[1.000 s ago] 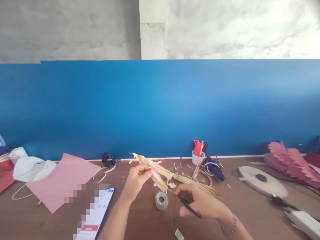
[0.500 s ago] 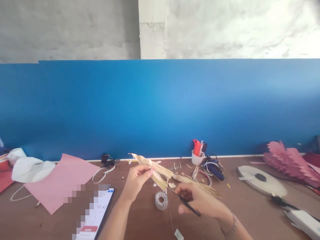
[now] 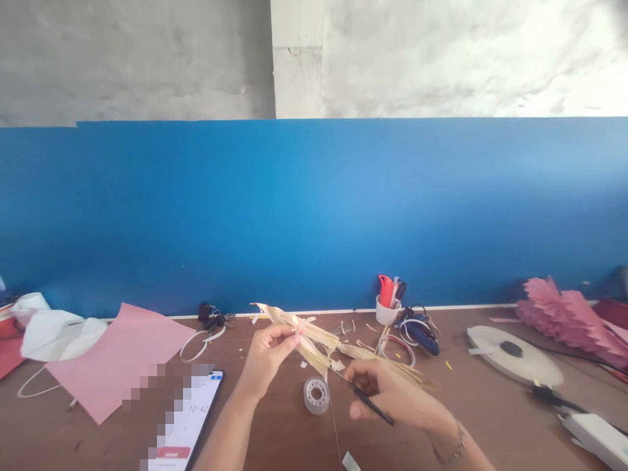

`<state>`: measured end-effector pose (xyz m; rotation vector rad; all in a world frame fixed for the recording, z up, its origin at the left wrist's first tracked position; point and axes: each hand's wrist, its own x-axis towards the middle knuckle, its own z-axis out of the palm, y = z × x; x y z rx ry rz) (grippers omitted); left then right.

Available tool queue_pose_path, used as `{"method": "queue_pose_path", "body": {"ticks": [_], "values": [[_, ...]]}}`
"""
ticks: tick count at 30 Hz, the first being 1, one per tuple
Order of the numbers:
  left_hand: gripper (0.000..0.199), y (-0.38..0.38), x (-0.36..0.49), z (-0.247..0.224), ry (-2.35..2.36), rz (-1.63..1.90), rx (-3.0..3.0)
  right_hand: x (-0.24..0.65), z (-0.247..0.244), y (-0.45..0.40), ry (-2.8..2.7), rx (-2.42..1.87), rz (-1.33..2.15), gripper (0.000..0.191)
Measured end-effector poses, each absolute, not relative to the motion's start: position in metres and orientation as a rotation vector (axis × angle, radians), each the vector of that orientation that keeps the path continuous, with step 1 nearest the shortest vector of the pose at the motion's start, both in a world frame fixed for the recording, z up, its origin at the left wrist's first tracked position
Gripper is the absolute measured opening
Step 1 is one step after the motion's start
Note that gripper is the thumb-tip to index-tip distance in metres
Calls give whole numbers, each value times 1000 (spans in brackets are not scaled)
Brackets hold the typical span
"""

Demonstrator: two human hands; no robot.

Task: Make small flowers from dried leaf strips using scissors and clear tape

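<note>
My left hand (image 3: 271, 358) pinches a pale, dry husk-like bow (image 3: 318, 337) between thumb and fingers, near its gathered middle. Its loose ends fan out to the upper left and lower right. My right hand (image 3: 387, 389) is closed around a slim black pointed tool (image 3: 366, 399), whose kind I cannot make out for sure. The tool's thin tip meets or nearly meets the bow's lower right end. Just below sits a roll of clear tape (image 3: 316, 396) on the table. More dry husk strips (image 3: 383, 366) lie behind my right hand, partly covered by it.
On the brown table (image 3: 279, 438) are a phone (image 3: 189, 418), pink paper (image 3: 122, 360), a white cup of tools (image 3: 387, 311), and a blue cable bundle (image 3: 422, 333). A pale round reel (image 3: 534, 363) and pleated pink paper (image 3: 574, 317) lie right. A blue partition (image 3: 314, 216) stands behind.
</note>
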<state>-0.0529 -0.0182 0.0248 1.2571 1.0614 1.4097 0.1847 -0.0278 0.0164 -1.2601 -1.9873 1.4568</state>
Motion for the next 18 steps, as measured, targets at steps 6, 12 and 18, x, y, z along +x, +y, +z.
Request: {"method": "queue_pose_path", "body": {"ticks": [6, 12, 18], "values": [[19, -19, -53, 24, 1058, 1413, 1240, 185, 17, -28, -1971, -1224, 1466, 29], [20, -17, -53, 22, 1066, 1412, 1226, 185, 12, -26, -1953, -1203, 1497, 29], [20, -17, -53, 22, 1048, 1412, 1195, 186, 11, -27, -1963, -1227, 1468, 28]]}}
